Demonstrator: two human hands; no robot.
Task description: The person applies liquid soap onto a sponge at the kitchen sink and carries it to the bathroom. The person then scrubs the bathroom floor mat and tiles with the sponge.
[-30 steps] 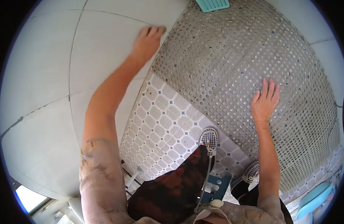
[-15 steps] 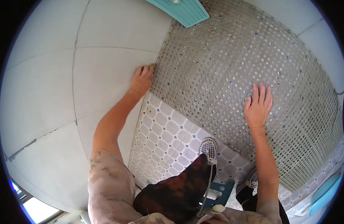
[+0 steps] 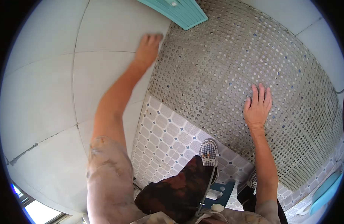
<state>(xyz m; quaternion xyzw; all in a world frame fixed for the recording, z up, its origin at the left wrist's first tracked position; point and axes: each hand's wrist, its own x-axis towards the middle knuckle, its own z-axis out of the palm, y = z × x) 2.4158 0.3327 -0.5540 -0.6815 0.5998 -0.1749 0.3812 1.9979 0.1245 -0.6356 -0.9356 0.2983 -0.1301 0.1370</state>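
Observation:
My left hand [image 3: 147, 48] is at the foot of the pale tiled wall [image 3: 101, 74], beside the left edge of the grey perforated mat [image 3: 194, 71]. Its fingers are curled down and blurred at the tips; what they hold, if anything, is too small to make out. On the mat, farther right, my right hand [image 3: 257, 110] lies flat with its fingers spread and nothing in it.
A turquoise ribbed plastic object [image 3: 187, 15] stands at the top by the wall. Patterned floor tiles [image 3: 164, 127] show below the mat, with a checkered shoe [image 3: 209, 152] and a dark teal stool [image 3: 221, 192]. Another turquoise item [image 3: 326, 192] is at lower right.
Over the last half second my left hand has moved up along the wall's foot, after being lower down. My right hand stays in place on the mat. The view has shifted since the first frame.

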